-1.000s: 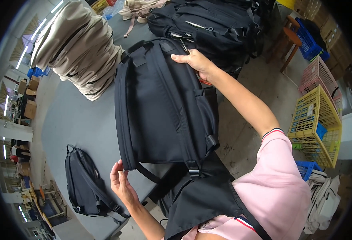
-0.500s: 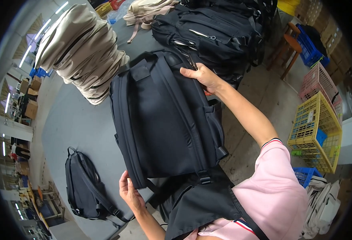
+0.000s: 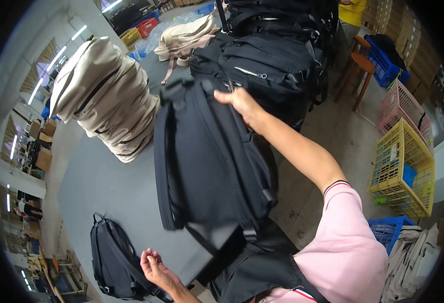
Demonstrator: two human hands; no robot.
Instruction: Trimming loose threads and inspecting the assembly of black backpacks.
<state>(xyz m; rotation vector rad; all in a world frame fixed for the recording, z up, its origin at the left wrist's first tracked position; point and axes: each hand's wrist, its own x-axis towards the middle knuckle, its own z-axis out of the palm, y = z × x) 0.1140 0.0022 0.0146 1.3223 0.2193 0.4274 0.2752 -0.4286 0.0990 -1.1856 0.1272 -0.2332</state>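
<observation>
A large black backpack (image 3: 199, 161) is held up over the table, its back panel and shoulder straps facing me. My right hand (image 3: 242, 106) grips its upper right edge, thumb lying on the near side. A thin dark metal tool (image 3: 230, 83), perhaps thread snips, pokes out by those fingers; its lower part is hidden. Off the bag's lower left corner, my left hand (image 3: 157, 270) has its fingers curled together, with nothing visible in them. Beside it on the table lies a smaller black backpack (image 3: 113, 252), straps upward.
On the grey table (image 3: 93, 171) stands a tall stack of cream bags (image 3: 108, 96). Black backpacks (image 3: 277, 60) pile up at the far side, near a folded beige bag (image 3: 184, 38). Right of the table are a wooden stool (image 3: 361, 63), a yellow crate (image 3: 403, 166) and a blue crate (image 3: 388, 230).
My left hand has come off the large backpack's lower corner and moved down and left. The backpack has swung slightly, still in my right hand. The view has shifted a little.
</observation>
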